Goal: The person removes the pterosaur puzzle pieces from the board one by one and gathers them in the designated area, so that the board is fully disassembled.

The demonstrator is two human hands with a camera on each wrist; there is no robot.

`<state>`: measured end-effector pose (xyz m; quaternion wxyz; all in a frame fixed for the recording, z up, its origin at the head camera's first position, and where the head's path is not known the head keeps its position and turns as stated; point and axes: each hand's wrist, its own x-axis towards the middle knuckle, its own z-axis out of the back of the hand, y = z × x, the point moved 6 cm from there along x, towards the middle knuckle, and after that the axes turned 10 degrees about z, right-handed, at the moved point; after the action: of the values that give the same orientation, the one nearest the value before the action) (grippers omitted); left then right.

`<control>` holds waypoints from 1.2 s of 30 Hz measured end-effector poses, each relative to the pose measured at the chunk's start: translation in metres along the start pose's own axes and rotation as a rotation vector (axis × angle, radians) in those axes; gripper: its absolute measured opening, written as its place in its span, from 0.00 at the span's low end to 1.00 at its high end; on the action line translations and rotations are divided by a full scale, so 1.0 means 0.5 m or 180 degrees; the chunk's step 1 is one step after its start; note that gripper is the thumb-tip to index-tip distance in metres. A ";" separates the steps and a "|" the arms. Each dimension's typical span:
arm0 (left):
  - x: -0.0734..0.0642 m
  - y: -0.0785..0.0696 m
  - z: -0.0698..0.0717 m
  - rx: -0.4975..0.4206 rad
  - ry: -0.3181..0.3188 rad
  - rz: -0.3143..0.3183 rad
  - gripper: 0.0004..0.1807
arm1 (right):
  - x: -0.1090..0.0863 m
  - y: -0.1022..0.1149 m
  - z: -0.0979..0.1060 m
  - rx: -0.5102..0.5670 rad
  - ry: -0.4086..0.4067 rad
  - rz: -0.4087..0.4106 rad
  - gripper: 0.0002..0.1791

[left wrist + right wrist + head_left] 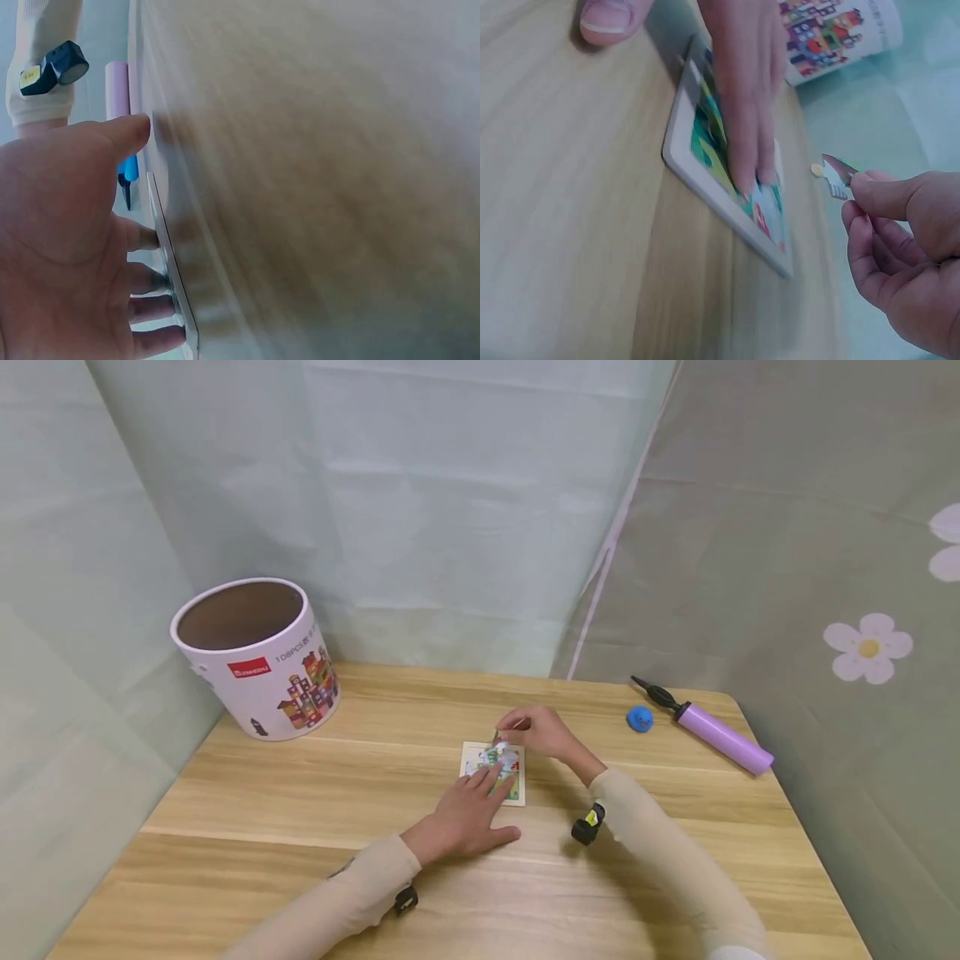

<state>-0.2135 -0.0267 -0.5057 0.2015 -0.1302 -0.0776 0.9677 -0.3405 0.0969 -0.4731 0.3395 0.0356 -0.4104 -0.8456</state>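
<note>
Right wrist view: the right hand [922, 259] pinches a small, flat, multicoloured piece [832, 175] near a square, pale-rimmed picture board [705, 184] on the wood-grain desk [300, 810]. Probably light and stiff (perhaps slick), it suits an edge grip; the left hand [468, 818], fingers straight, touches the board.

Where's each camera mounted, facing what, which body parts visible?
Head: on the head, facing forward-down at the board; left hand, right hand, sleeves visible.
On left wrist: facing across the tabletop; left palm, right sleeve visible.
On right wrist: facing the board and small piece; right hand, left fingers visible.
Head and right wrist share the bucket.
</note>
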 end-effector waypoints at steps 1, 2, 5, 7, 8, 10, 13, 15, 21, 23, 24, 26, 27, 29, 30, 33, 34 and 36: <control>0.000 0.000 0.000 0.0011 -0.0013 -0.0007 0.46 | -0.006 -0.002 0.008 -0.0001 -0.0044 -0.0011 0.06; -0.001 0.000 0.000 0.0017 -0.0023 -0.0011 0.46 | -0.012 -0.005 0.016 0.0000 -0.0088 -0.0024 0.06; -0.001 0.001 0.001 0.0028 -0.0042 -0.0016 0.46 | -0.030 -0.016 0.036 -0.0026 -0.0194 -0.0067 0.06; -0.001 0.001 0.002 0.0035 -0.0042 -0.0016 0.46 | -0.040 -0.026 0.047 -0.0060 -0.0240 -0.0113 0.07; 0.000 0.001 0.002 0.0043 -0.0040 -0.0012 0.46 | -0.045 -0.030 0.052 -0.0071 -0.0261 -0.0139 0.06; 0.000 0.001 0.003 0.0057 -0.0037 -0.0006 0.46 | -0.055 -0.039 0.061 -0.0096 -0.0292 -0.0204 0.07; 0.001 0.001 0.002 0.0070 -0.0046 -0.0004 0.47 | -0.068 -0.049 0.071 -0.0097 -0.0327 -0.0311 0.06; 0.001 0.001 0.001 0.0071 -0.0055 -0.0006 0.47 | -0.076 -0.054 0.077 -0.0085 -0.0338 -0.0365 0.07; 0.001 -0.001 0.002 0.0119 -0.0084 -0.0030 0.47 | -0.093 -0.069 0.084 -0.0050 -0.0324 -0.0441 0.07; 0.001 -0.001 0.002 0.0127 -0.0082 -0.0030 0.47 | -0.095 -0.075 0.083 -0.0059 -0.0296 -0.0461 0.07; 0.000 -0.001 0.002 0.0128 -0.0081 -0.0030 0.47 | -0.096 -0.079 0.082 -0.0050 -0.0289 -0.0499 0.07; -0.001 -0.002 0.004 0.0128 -0.0083 -0.0029 0.47 | -0.098 -0.085 0.080 -0.0046 -0.0263 -0.0554 0.07; -0.001 -0.002 0.004 0.0129 -0.0084 -0.0024 0.47 | -0.099 -0.089 0.078 -0.0038 -0.0254 -0.0600 0.07; -0.001 -0.003 0.005 0.0128 -0.0086 -0.0019 0.47 | -0.100 -0.095 0.075 -0.0049 -0.0237 -0.0672 0.07; -0.001 -0.003 0.006 0.0129 -0.0090 -0.0019 0.47 | -0.101 -0.099 0.074 -0.0054 -0.0234 -0.0722 0.07; -0.001 -0.003 0.007 0.0130 -0.0105 -0.0022 0.47 | -0.100 -0.107 0.070 -0.0134 -0.0225 -0.0739 0.06; -0.001 -0.004 0.008 0.0128 -0.0109 -0.0025 0.47 | -0.098 -0.107 0.070 -0.0183 -0.0217 -0.0699 0.05; -0.001 -0.004 0.008 0.0132 -0.0121 -0.0033 0.47 | -0.096 -0.108 0.068 -0.0252 -0.0208 -0.0624 0.04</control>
<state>-0.2135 -0.0255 -0.5013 0.2077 -0.1072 -0.0620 0.9703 -0.3447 0.1720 -0.4997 0.2428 0.0345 -0.3821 -0.8910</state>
